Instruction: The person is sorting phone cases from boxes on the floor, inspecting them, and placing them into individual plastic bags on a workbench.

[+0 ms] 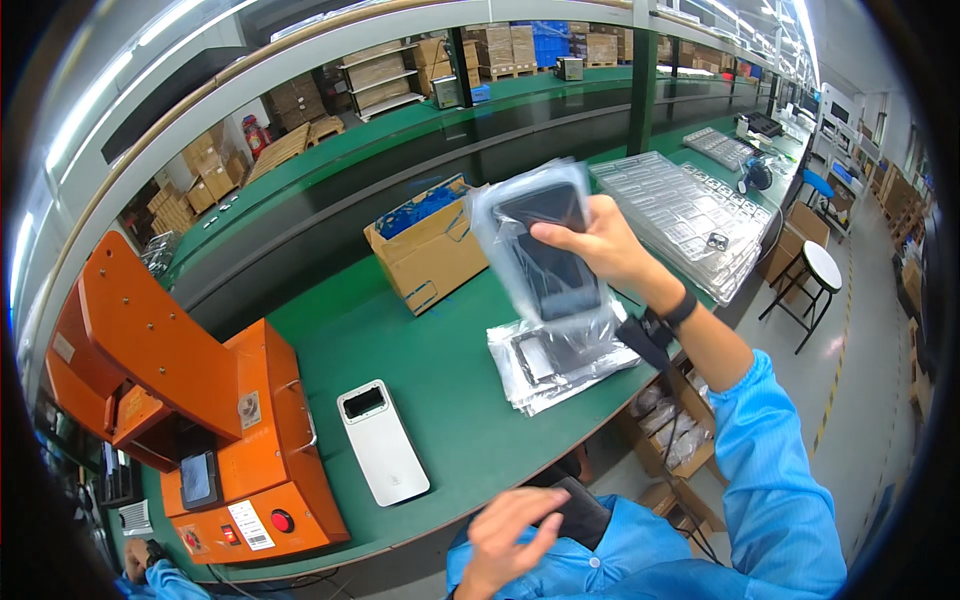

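Bagged dark panel [548,270] held up over the bench, thumb of the right hand [605,245] across its front face at the right edge; the other fingers are mostly hidden behind, pinching it against the thumb. Below it, nearer: silver-and-clear plastic bags [545,372]. Left hand [505,540] at the near side, well apart from the panel, fingers loosely bent, nothing visible in them. White case [392,455] left of the bags; orange machine [270,430] farther left; cardboard box [435,265] on the far side.

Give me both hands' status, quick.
Left hand: open, fingers loosely bent, nothing visible in its grip.
Right hand: closed, holding a bagged dark panel.
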The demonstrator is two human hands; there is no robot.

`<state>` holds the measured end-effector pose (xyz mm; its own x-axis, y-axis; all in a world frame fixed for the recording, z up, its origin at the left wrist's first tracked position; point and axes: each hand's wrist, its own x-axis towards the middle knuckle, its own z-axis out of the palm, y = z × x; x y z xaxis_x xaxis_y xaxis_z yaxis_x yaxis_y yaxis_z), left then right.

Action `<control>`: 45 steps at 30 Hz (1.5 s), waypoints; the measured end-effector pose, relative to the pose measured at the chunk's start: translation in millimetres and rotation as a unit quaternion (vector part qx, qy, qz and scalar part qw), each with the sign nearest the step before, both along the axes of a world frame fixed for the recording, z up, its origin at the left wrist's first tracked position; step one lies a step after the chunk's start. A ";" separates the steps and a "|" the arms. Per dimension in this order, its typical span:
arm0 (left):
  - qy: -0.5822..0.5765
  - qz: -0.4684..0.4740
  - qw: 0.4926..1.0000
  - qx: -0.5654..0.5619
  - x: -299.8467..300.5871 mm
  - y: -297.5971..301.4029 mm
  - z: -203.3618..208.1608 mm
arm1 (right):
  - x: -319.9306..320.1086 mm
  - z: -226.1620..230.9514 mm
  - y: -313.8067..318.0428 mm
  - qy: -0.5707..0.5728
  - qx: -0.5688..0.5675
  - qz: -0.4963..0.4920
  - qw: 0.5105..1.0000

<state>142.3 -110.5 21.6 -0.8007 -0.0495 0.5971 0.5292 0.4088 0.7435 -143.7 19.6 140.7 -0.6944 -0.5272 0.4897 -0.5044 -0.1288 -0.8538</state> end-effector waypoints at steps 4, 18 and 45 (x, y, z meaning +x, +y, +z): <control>-0.042 0.086 0.967 0.237 -27.6 -14.9 35.5 | 84.7 -14.0 -6.7 -0.111 -0.043 0.082 0.990; -0.085 0.070 0.884 0.455 -11.8 -38.3 -31.3 | 52.9 -29.7 25.8 0.367 0.315 0.102 0.869; -0.058 0.093 0.942 0.316 -16.7 -28.3 1.6 | -37.3 -86.4 68.8 0.177 0.545 -0.158 0.804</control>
